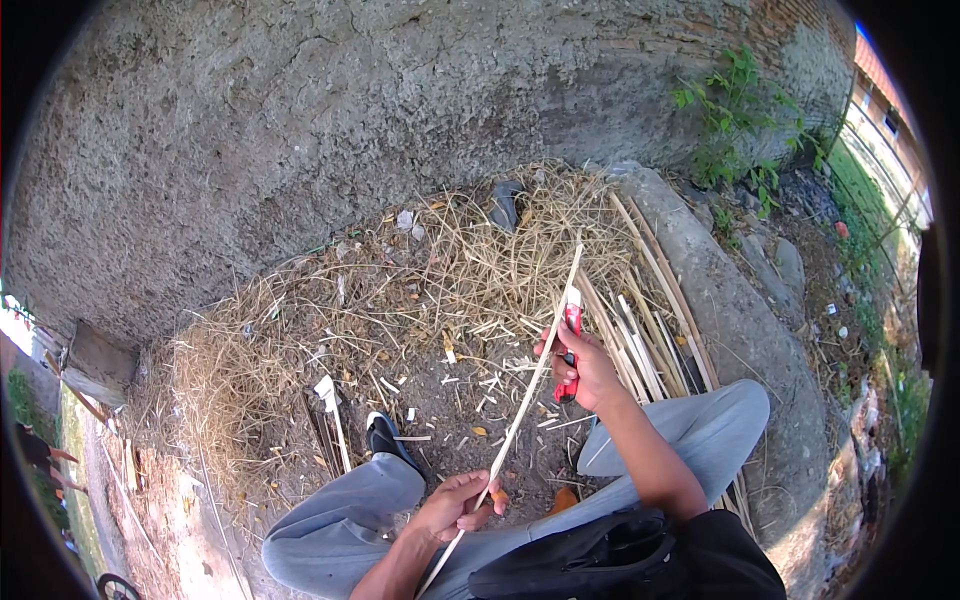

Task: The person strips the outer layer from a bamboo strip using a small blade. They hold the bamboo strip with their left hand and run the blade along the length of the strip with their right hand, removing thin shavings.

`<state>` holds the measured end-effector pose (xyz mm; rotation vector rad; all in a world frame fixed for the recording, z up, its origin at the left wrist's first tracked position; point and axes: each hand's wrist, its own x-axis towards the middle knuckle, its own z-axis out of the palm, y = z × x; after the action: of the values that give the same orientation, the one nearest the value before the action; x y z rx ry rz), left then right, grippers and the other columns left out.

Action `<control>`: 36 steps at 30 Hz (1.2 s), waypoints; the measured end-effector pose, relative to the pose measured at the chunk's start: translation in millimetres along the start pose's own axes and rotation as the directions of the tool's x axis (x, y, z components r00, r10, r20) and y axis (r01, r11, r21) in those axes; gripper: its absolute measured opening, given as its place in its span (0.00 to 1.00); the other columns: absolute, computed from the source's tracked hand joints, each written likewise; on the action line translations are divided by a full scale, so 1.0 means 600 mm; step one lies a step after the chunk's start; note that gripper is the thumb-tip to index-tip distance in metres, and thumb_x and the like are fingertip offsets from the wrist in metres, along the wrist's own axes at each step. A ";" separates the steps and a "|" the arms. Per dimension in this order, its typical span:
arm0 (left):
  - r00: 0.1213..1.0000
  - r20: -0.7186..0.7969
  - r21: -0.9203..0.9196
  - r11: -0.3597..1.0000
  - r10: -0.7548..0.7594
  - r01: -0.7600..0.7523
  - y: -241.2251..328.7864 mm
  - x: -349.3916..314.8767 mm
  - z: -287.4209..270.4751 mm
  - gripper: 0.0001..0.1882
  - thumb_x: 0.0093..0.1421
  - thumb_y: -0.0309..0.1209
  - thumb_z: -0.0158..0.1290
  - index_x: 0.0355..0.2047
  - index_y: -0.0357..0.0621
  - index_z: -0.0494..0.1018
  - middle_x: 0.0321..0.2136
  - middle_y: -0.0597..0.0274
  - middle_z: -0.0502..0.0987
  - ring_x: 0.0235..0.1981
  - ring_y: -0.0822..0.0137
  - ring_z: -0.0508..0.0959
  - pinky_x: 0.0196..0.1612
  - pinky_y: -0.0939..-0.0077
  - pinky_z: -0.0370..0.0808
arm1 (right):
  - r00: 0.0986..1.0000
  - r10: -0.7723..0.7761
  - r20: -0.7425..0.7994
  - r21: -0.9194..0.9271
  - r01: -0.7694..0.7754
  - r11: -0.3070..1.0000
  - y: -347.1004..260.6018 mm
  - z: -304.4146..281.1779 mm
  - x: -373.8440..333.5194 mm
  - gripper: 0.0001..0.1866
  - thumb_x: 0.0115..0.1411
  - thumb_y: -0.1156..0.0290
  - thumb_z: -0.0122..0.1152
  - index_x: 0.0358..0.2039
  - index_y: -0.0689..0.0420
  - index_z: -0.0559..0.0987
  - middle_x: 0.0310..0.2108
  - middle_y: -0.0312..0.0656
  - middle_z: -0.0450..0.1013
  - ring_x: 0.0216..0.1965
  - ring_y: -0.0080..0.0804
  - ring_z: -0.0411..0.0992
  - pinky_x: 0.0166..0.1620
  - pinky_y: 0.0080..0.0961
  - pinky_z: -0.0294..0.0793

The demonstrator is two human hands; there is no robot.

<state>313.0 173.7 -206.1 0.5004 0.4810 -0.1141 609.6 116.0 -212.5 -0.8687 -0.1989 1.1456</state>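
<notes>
In the head view, your left hand [458,507] is closed on the pale strip [518,420] toward its near end, with the thumb and fingers pinching it. Your right hand [594,375], farther off and to the right, is wrapped around a red knife [573,318] whose white end points away from you. The two hands are well apart, with the strip running between them. It slants from the near edge, below your left hand, up past the fingers of your right hand to a free far tip above the straw [470,265]; you cannot tell from here whether the blade touches it. To the right of your right hand, a loose row of sticks [640,345] lies lengthwise beside a grey slab [715,270]. Small pale chips [490,381] are scattered over the ground [443,412] in front of you. On the left, near your shoe [388,440], there is a stick with a broad white end [327,392]. Your grey trousers [340,520] frame the near side, with a black bag [570,565] on your lap. On the far side stands a rough wall [380,110], with a green plant [738,115] at its right.
</notes>
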 end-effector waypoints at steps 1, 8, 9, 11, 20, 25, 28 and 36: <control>1.000 -0.016 0.017 1.000 0.012 -0.012 -0.001 0.000 0.001 0.14 0.74 0.35 0.37 0.37 0.41 0.69 0.31 0.51 0.76 0.10 0.81 0.57 0.13 0.86 0.53 | 1.000 0.000 0.010 0.013 0.000 1.000 -0.001 0.001 -0.001 0.16 0.69 0.58 0.52 0.43 0.59 0.76 0.34 0.44 0.78 0.12 0.12 0.56 0.18 0.12 0.57; 0.984 -0.131 0.190 0.977 0.119 -0.093 -0.009 0.006 0.016 0.14 0.72 0.36 0.43 0.39 0.37 0.73 0.31 0.58 0.77 0.12 0.80 0.59 0.14 0.85 0.56 | 0.995 -0.089 -0.047 -0.198 0.078 0.977 -0.007 0.019 -0.010 0.16 0.64 0.64 0.62 0.47 0.60 0.77 0.34 0.42 0.79 0.14 0.11 0.57 0.18 0.11 0.56; 0.973 -0.176 0.241 0.965 0.147 -0.102 -0.009 0.006 0.019 0.14 0.72 0.35 0.44 0.41 0.37 0.74 0.33 0.58 0.77 0.12 0.81 0.60 0.15 0.85 0.57 | 0.995 -0.088 -0.047 -0.199 0.077 0.977 -0.005 0.020 -0.009 0.16 0.64 0.64 0.62 0.47 0.60 0.77 0.34 0.42 0.79 0.14 0.11 0.57 0.18 0.11 0.56; 0.960 -0.219 0.292 0.950 0.176 -0.108 -0.013 0.008 0.023 0.14 0.71 0.35 0.45 0.43 0.36 0.75 0.34 0.59 0.77 0.13 0.81 0.61 0.15 0.85 0.58 | 0.980 -0.156 -0.126 -0.377 0.098 0.921 0.000 0.019 -0.008 0.15 0.59 0.68 0.67 0.45 0.61 0.79 0.30 0.36 0.78 0.15 0.11 0.58 0.19 0.13 0.56; 0.881 -0.286 0.506 0.840 0.376 -0.194 -0.020 0.010 0.033 0.16 0.68 0.33 0.52 0.46 0.31 0.77 0.42 0.61 0.70 0.15 0.78 0.64 0.16 0.83 0.61 | 0.974 -0.198 -0.109 -0.453 0.129 0.882 0.004 0.002 0.001 0.15 0.59 0.70 0.67 0.45 0.63 0.81 0.26 0.32 0.75 0.17 0.12 0.58 0.20 0.14 0.56; 0.829 -0.307 0.514 0.815 0.467 -0.269 -0.026 0.011 0.031 0.13 0.64 0.28 0.56 0.45 0.32 0.78 0.47 0.63 0.66 0.17 0.80 0.66 0.16 0.85 0.62 | 0.988 -0.136 -0.073 -0.383 0.098 0.918 0.007 0.006 0.004 0.17 0.62 0.70 0.64 0.49 0.63 0.78 0.31 0.38 0.78 0.16 0.11 0.58 0.20 0.13 0.57; 0.807 -0.350 0.497 0.824 0.477 -0.271 -0.028 0.011 0.032 0.13 0.62 0.26 0.59 0.45 0.32 0.78 0.48 0.64 0.67 0.17 0.81 0.67 0.17 0.85 0.62 | 0.990 -0.125 -0.058 -0.372 0.095 0.923 0.006 0.014 -0.001 0.19 0.63 0.69 0.63 0.51 0.63 0.76 0.33 0.40 0.79 0.15 0.11 0.57 0.19 0.13 0.57; 0.776 -0.384 0.530 0.808 0.500 -0.259 -0.028 0.009 0.043 0.12 0.59 0.19 0.59 0.43 0.30 0.78 0.48 0.63 0.67 0.19 0.79 0.67 0.18 0.84 0.62 | 0.987 -0.151 -0.048 -0.474 0.111 0.873 0.006 0.012 -0.001 0.23 0.62 0.67 0.63 0.55 0.65 0.73 0.34 0.42 0.79 0.15 0.10 0.58 0.19 0.11 0.57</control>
<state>324.7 146.4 -195.8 1.1000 0.8692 0.3361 603.0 119.4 -209.9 -1.3112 -0.4754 0.9420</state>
